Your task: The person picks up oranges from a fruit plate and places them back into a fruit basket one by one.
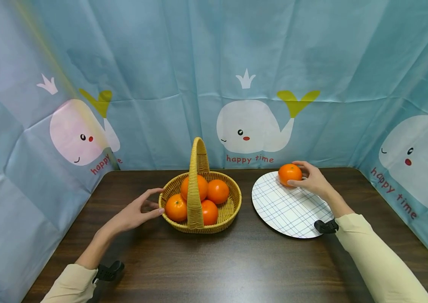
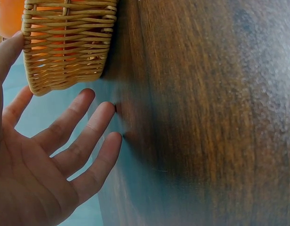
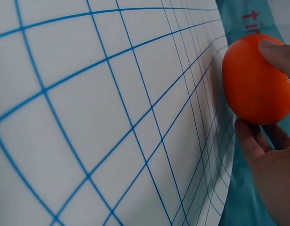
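My right hand (image 1: 312, 181) holds an orange (image 1: 290, 174) between thumb and fingers at the far edge of a round white plate (image 1: 289, 210) with a blue grid. In the right wrist view the orange (image 3: 258, 80) is close to the plate's surface; whether it touches cannot be told. The left hand (image 1: 134, 214) is at the left end of a yellow wicker basket (image 1: 232, 219) with a tall handle. Its thumb and index finger touch the basket's side, while the other fingers (image 2: 86, 141) are spread loosely below. Several oranges (image 1: 218, 191) lie in the basket.
The basket and plate stand side by side on a dark brown wooden table (image 1: 214, 265). Behind and at both sides hangs a light blue curtain (image 1: 153, 84) printed with white whales. Black straps (image 1: 326, 226) are on both wrists.
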